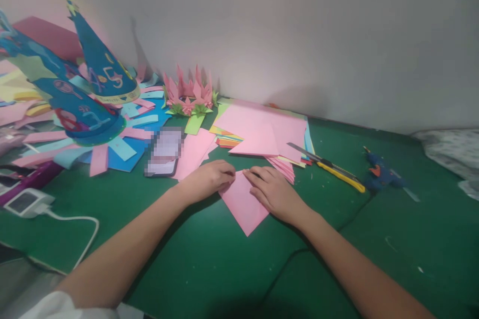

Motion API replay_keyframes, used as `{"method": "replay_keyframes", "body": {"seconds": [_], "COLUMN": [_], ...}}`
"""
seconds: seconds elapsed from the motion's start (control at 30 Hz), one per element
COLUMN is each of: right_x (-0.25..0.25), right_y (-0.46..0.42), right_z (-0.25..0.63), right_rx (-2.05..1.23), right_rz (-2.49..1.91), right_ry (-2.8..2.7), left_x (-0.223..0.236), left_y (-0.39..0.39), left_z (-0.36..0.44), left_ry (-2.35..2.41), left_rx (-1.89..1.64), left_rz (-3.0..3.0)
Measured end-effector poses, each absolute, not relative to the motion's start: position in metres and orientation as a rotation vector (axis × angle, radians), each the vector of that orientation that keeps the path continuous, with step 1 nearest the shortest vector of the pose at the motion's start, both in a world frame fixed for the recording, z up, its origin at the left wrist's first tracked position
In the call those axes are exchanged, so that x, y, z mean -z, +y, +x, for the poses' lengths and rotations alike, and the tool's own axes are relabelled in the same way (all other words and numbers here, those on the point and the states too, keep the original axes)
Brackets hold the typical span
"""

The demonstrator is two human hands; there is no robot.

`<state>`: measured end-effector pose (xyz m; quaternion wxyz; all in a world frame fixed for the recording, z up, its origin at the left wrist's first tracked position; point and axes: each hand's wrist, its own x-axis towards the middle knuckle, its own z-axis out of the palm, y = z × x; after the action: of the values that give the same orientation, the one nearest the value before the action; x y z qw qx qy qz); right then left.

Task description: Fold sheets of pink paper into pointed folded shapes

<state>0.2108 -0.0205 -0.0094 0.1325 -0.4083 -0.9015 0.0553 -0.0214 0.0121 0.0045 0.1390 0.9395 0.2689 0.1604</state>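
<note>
A pink sheet of paper [247,209], one corner pointing toward me, lies on the green table between my hands. My left hand [209,178] has its fingers curled together in a pinch at the paper's upper left edge. Resting on the upper right part, my right hand [277,193] has its fingers stretched out and the thumb apart. The fingertips of both hands almost meet at the far edge, and they hide that part of the paper. Just beyond are a stack of pink paper [262,124] and a yellow utility knife [333,172].
A glue gun [385,172] with a dark cord lies right on the green table [374,249]. A phone [162,152], blue cone hats [99,55] and a pink paper crown [190,92] stand or lie left. A white cable [86,219] runs near my left forearm.
</note>
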Motion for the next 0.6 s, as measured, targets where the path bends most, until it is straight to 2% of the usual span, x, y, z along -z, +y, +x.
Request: {"method": "replay_keyframes", "body": {"seconds": [0.37,0.6], "right_x": [0.01,0.007], "right_y": [-0.021,-0.023], "right_z": [0.21,0.207], "right_rx": [-0.128,-0.114], "right_rz": [-1.188,-1.229], "right_ry": [-2.616,-2.635], "left_x": [-0.007,-0.017], "left_y": [0.014,0.008], "left_z": [-0.019,-0.025], "left_ry": [0.661,0.77], "left_rx": [-0.54,-0.537], "left_rz": [2.64,2.611]}}
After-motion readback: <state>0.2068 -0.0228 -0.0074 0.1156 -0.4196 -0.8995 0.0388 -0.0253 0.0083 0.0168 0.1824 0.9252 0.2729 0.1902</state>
